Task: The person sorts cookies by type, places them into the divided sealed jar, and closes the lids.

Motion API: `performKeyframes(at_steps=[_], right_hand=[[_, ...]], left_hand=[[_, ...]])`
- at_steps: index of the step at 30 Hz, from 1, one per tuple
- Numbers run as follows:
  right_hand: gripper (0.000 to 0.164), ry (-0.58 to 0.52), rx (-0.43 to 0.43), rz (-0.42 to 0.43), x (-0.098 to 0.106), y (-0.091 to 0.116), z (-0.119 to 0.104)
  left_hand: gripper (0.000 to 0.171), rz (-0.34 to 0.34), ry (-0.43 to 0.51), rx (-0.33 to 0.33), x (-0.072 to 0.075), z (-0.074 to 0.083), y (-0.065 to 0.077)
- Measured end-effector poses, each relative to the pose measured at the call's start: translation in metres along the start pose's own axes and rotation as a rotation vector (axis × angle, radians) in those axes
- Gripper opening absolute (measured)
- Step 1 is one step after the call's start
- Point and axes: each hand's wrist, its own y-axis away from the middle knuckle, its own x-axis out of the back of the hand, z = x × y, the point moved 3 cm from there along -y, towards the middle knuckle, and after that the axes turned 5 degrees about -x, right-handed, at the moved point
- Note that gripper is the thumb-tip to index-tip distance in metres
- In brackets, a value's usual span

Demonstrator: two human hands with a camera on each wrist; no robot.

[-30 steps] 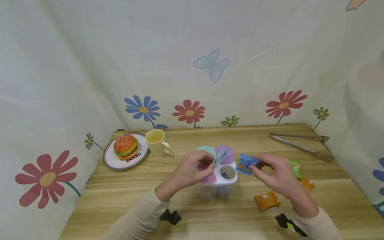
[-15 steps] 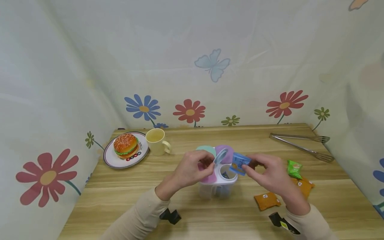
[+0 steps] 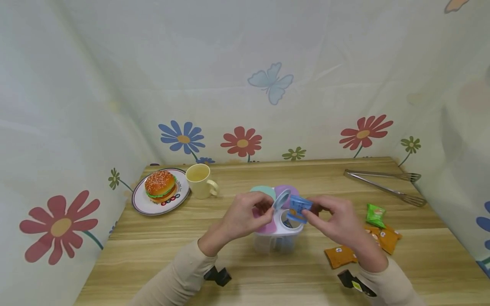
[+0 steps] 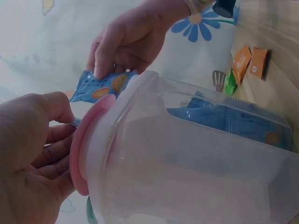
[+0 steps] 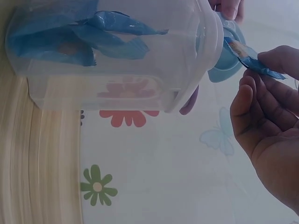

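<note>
Across my feeds the flower-printed cloth [image 3: 191, 63] is largest, rising beyond both grips and to either side of them, with the wood-grain table [image 3: 237, 274] spread beneath. Standing upright on it is the container [image 3: 273, 244], translucent and white-topped, below and between the person's left hand [image 3: 245, 216] and right hand [image 3: 334, 217]. The metal tongs [image 3: 383, 187] lie spread, well out to the right of the right grip and farther off; the white plate [image 3: 142, 199] sits well to the left of the left grip. I see each hand pinching something between thumb and fingers: the left has the edge of a lid, the right a packet. Nearer the left grip than the plate, and beyond it, is the yellow mug [image 3: 199, 182]; the hamburger [image 3: 160, 186] rests on the plate. One orange packet [image 3: 339, 256] lies on my side of the right grip, with further orange packets [image 3: 389, 239] to its right. Through the container's wall I make out blue packets [image 4: 254, 123], lower than both hands. The pinched blue packet [image 3: 298, 209] hangs tilted at the round opening, left of the right grip; whether it touches the rim, I can't tell. The green packet [image 3: 375, 215] lies to that grip's right. Smallest is the blue lid [image 3: 282, 200], raised at the left fingertips.
</note>
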Motion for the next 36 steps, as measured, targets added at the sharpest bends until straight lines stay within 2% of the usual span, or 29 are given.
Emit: performKeyframes(at_steps=[15,36], right_hand=[[0.024,-0.014,0.028,-0.027,-0.007,-0.003,-0.003],[0.023,0.004,0.026,-0.016,-0.011,-0.002,-0.003]], left_hand=[[0.014,0.002,-0.003,-0.012,0.001,0.001,0.0],[0.014,0.0,-0.014,-0.008,0.002,0.002,0.0]])
